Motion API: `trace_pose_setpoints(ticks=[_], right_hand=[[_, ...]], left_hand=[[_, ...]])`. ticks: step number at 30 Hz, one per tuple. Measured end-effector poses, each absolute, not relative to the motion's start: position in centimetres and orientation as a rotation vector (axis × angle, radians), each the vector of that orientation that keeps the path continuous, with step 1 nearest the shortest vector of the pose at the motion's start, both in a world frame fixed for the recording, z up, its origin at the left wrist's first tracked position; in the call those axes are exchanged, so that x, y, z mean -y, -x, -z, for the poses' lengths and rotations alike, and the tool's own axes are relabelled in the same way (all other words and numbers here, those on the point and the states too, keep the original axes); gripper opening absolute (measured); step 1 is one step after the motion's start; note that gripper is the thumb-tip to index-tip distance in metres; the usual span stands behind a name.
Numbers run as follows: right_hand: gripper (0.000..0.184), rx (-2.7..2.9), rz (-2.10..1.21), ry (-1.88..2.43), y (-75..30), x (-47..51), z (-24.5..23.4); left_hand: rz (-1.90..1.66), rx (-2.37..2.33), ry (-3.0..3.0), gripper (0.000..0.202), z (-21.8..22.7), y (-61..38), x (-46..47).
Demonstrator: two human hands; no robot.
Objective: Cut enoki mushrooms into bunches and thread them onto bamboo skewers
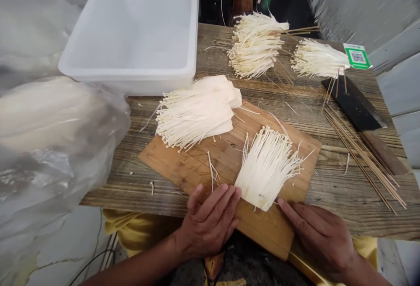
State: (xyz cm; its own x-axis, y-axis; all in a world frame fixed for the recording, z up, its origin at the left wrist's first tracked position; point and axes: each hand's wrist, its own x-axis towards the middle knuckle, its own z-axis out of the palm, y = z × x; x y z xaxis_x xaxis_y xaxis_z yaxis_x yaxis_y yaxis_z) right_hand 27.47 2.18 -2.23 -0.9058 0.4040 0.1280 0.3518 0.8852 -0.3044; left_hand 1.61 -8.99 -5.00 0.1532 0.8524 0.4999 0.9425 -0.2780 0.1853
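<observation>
The left hand (211, 220) lies with its fingers stretched out side by side and the thumb spread apart, clasping nothing, their tips against the left edge of the enoki bundle (265, 168) at its base. That bundle lies fanned out flat on the cutting board (188, 168), near the worktop's (131, 190) front edge. The right hand (321, 233) points its index finger at the base's right corner; its thumb is hidden and the other fingers curl under, so I cannot tell whether they grip anything. Both forearms are cut off by the frame, and cloudy plastic (59, 146) blurs what lies inside it at left.
</observation>
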Motion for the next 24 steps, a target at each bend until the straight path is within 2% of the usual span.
trace_pose_setpoints(ticks=[10, 24], right_hand=[[0.052, 2.903, -0.339, 0.528, -27.76, -2.19, 2.58], [0.055, 2.947, -0.267, 0.468, -27.12, -2.74, 1.92]], left_hand=[[0.75, 1.729, 2.257, 0.04, 5.38, -1.45, 9.06], [0.698, 1.683, 2.262, 0.04, 5.76, -1.27, 9.16]])
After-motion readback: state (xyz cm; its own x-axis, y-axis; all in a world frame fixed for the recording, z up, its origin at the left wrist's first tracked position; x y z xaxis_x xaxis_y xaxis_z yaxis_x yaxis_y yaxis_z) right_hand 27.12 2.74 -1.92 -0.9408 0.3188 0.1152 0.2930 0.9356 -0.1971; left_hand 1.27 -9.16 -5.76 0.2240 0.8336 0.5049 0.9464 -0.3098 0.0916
